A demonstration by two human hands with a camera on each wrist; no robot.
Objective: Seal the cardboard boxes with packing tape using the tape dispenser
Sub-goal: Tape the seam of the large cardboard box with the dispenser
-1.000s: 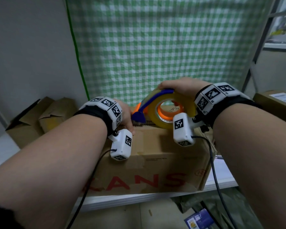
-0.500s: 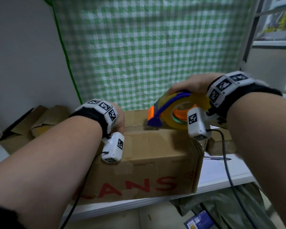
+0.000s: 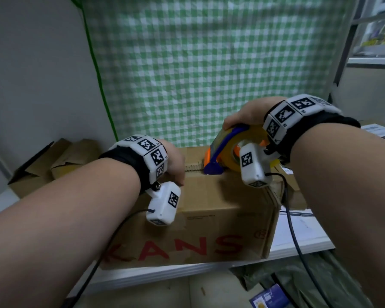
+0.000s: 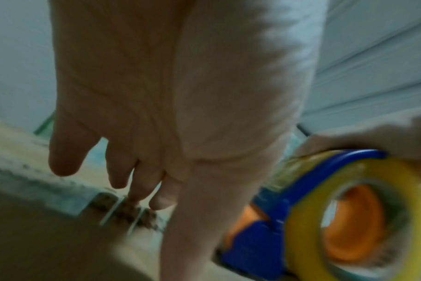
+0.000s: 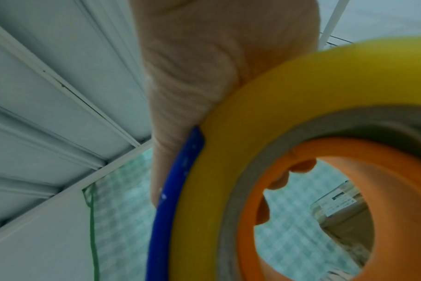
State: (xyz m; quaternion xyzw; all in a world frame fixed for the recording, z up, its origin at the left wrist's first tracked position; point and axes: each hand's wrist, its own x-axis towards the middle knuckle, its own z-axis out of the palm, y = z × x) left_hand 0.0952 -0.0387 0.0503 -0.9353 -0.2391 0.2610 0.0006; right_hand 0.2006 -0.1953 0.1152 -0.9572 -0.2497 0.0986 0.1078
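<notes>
Right hand (image 3: 247, 113) grips tape dispenser (image 3: 229, 152) on box (image 3: 220, 196) top seam; left hand (image 3: 176, 161), fingers straight, presses beside it.

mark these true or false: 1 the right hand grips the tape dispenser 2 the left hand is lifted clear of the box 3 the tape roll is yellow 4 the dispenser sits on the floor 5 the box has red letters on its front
1. The right hand grips the tape dispenser: true.
2. The left hand is lifted clear of the box: false. Its straight fingers rest on the box's top.
3. The tape roll is yellow: true.
4. The dispenser sits on the floor: false. Its blue nose meets the box's top edge.
5. The box has red letters on its front: true.
</notes>
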